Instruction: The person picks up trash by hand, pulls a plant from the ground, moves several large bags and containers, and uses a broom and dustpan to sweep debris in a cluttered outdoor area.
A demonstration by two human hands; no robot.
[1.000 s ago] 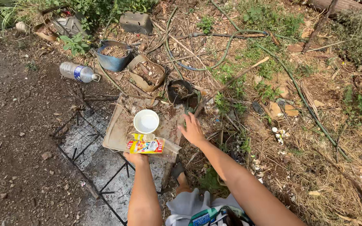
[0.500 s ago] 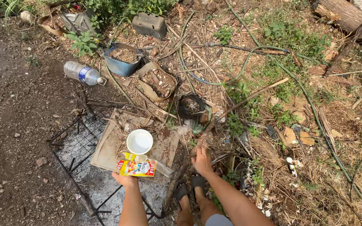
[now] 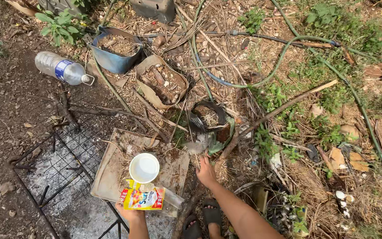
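Observation:
My left hand (image 3: 130, 214) holds a yellow and red plastic sachet (image 3: 143, 198) over the near edge of a dirty flat board (image 3: 107, 177). A white cup (image 3: 144, 167) with pale contents stands on that board, just beyond the sachet. My right hand (image 3: 207, 172) rests low on the ground at the board's right edge, fingers on dry twigs and the base of a long stick (image 3: 274, 113). Whether it grips anything is hidden.
A black wire grill (image 3: 63, 163) lies over grey ash at left. Beyond are a plastic water bottle (image 3: 62, 68), a blue tub of soil (image 3: 113, 48), a brown container of debris (image 3: 161, 82), a black pot (image 3: 206, 116) and green hoses (image 3: 284, 55). My sandalled feet (image 3: 204, 219) are below.
The view has shifted forward and down, so everything slid lower-left in frame. My right hand dropped from the board's far corner to the ground near my feet. The sachet stays in my left hand.

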